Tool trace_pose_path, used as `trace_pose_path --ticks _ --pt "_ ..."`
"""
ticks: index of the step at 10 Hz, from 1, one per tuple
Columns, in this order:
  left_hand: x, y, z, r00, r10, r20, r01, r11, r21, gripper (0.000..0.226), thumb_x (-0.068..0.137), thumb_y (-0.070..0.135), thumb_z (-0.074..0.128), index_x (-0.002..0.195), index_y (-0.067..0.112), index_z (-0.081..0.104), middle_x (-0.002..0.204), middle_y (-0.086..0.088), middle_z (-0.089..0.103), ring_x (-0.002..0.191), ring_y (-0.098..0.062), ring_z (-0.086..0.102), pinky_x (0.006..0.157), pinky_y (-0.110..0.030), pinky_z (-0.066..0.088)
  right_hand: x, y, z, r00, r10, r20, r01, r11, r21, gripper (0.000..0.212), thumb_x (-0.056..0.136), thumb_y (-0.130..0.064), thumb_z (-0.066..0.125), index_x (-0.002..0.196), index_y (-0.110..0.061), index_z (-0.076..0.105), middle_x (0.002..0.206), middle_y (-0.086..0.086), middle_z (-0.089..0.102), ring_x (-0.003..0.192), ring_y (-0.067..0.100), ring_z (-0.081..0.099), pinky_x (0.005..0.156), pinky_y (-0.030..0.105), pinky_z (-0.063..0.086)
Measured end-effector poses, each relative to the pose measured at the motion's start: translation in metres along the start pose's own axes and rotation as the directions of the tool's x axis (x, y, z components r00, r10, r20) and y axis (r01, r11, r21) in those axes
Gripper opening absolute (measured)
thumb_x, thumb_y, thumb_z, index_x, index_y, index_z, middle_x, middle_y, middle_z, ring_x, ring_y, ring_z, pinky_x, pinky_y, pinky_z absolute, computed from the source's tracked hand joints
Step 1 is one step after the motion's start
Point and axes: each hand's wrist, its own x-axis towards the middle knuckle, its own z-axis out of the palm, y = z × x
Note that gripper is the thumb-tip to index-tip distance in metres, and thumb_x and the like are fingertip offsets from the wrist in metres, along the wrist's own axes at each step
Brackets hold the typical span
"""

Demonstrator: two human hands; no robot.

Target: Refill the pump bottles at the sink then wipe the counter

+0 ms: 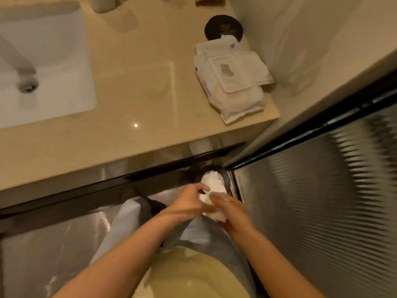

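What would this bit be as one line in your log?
left hand: pinches crumpled wipe | right hand: holds same wipe | where: by the bin, below counter | wipes pack: on counter

The bottle [103, 4] and a brown thing [209, 0] are cut off by the top edge, and the sink [53, 61] by the left. The pack [232, 82] hides part of the disc [223, 26], and its print is too blurred to read. The left hand [189, 203] and right hand [234, 211] cover much of the wipe [214, 216] and of the bin [227, 179] below.
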Motion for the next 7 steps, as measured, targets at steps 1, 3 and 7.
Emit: trace_pose_path --ticks 1,3,7 --pt "0.007 0.0 0.021 0.975 -0.219 -0.023 0.199 0.923 -0.329 0.039 0.085 0.014 0.068 0.12 0.01 0.051 0.108 -0.008 0.06 0.083 -0.01 0.056 0.054 -0.01 0.044 0.042 0.012 -0.03 0.986 0.158 -0.059 -0.149 0.98 0.136 0.026 0.085 -0.011 0.065 0.111 -0.007 0.06 0.102 0.018 0.066 0.088 0.031 0.064 0.07 0.041 0.056" --pt "0.006 -0.008 0.011 0.929 -0.364 -0.069 0.266 0.785 -0.559 0.011 0.094 0.016 0.052 0.103 0.015 0.059 0.096 -0.003 0.064 0.079 -0.014 0.06 0.071 -0.026 0.046 0.123 0.017 -0.063 0.966 0.188 -0.18 -0.137 0.954 0.266 0.034 0.086 -0.007 0.063 0.117 -0.003 0.051 0.1 0.014 0.061 0.08 0.025 0.061 0.042 0.025 0.052" --pt "0.01 -0.023 0.015 0.919 -0.386 -0.076 0.267 0.753 -0.602 0.013 0.094 0.021 0.054 0.104 0.017 0.06 0.105 -0.004 0.068 0.094 -0.022 0.063 0.079 -0.031 0.046 0.147 -0.021 -0.046 0.986 0.16 -0.05 -0.14 0.95 0.281 0.015 0.097 -0.007 0.041 0.107 -0.009 0.052 0.142 0.013 0.042 0.116 0.022 0.053 0.072 0.021 0.044"
